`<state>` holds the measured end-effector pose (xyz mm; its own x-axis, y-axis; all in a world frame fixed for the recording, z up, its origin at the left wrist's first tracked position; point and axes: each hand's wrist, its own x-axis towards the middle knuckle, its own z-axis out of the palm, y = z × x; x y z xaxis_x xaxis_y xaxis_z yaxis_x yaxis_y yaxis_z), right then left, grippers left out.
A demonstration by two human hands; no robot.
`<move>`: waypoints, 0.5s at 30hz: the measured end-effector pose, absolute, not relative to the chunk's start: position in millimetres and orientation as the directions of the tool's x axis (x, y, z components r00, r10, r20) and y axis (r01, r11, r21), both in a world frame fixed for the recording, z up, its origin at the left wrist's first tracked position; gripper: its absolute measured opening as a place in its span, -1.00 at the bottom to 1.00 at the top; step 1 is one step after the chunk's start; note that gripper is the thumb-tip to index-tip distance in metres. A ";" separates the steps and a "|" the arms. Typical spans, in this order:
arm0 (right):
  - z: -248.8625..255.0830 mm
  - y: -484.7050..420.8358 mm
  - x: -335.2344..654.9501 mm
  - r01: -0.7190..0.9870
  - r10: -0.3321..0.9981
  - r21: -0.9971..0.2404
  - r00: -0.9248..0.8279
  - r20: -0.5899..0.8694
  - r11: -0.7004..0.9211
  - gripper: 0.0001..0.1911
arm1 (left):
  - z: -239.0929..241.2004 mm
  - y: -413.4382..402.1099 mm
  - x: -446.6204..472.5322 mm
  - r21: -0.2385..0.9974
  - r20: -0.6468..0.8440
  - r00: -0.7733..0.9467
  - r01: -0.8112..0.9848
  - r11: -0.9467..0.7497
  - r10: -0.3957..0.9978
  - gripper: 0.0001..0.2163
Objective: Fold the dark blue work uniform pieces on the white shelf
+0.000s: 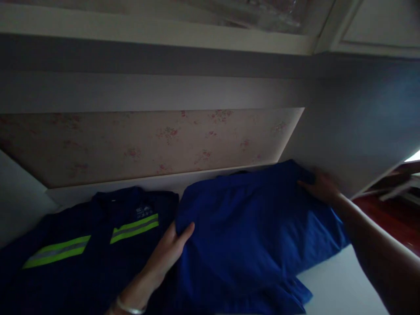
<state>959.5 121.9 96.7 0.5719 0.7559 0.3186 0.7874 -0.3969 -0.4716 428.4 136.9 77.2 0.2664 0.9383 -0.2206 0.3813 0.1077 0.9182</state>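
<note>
A folded blue garment [236, 227] lies across the middle right of the view; its exact kind I cannot make out. At its left edge my left hand [173, 245] grips the cloth, thumb on top and fingers hidden beneath. My right hand [320, 186] holds the far right corner, the thumb over the fabric and the other fingers partly behind it. Left of the garment, a dark blue work jacket [108, 253] with yellow-green and grey reflective strips lies spread, front upward. More blue cloth [278, 297] shows under the near side of the folded garment.
White shelf walls enclose the space, with a side panel [367, 122] on the right. Floral wallpaper [183, 140] covers the back. An upper shelf edge [157, 33] runs overhead beside a cabinet door [383, 26]. A reddish floor [380, 218] shows beyond at right.
</note>
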 end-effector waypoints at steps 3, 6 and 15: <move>80.5 129.5 933.5 0.831 0.804 -0.390 0.519 0.289 -0.396 -0.16 | 40.1 142.9 436.6 0.870 -0.165 0.294 0.493 -0.002 0.942 -0.55; 42.4 114.1 869.5 0.896 0.918 -0.350 0.350 0.184 -0.272 -0.36 | 0.4 117.9 420.6 0.766 -0.044 0.327 0.617 -0.178 0.944 -0.64; -24.6 69.7 761.6 0.981 0.983 -0.113 0.145 -0.112 -0.157 -0.36 | 11.3 60.6 418.0 0.932 -0.117 0.492 0.354 -0.076 0.863 -0.67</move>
<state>761.6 69.7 -24.6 0.1446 0.9832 -0.1118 0.9811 -0.1571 -0.1126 418.0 60.6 11.3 0.4917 0.8629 -0.1166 0.3541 -0.0758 0.9321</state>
